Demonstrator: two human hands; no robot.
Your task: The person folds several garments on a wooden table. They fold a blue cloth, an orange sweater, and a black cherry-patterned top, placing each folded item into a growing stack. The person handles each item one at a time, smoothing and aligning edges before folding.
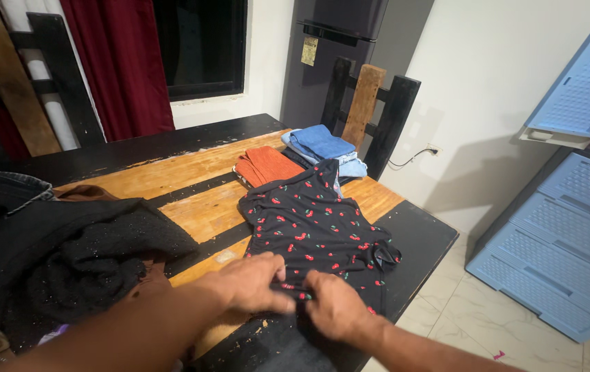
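**Both hands pressed on the cherry-print top**

And there they were, both hands low on the near edge of the black cherry-print top (312,231), which lay spread flat across the wooden desk (171,176), its far end reaching toward the folded stack. The left hand (253,282) sat palm-down at the hem, fingers (282,303) curled and pinching a bit of the fabric. The right hand (336,306) came in from the lower right, wrist angled inward, its fingers bent down onto the cloth beside the left; whether they truly gripped the fabric or only pressed it, the view could not tell. The two hands nearly touched, forearms converging from the bottom of the view.

The garment lay smoothed out, probably so the edge could be handled evenly. Beyond it, a folded orange garment (266,165) and folded blue clothes (322,148) rested neatly together at the far side, kept apart from the loose pile. To the left, a dark heap of black clothing (67,255) sprawled unfolded. A chair back (367,110) stood behind, and blue plastic drawers (563,234) sat on the tiled floor (460,310) to the right.
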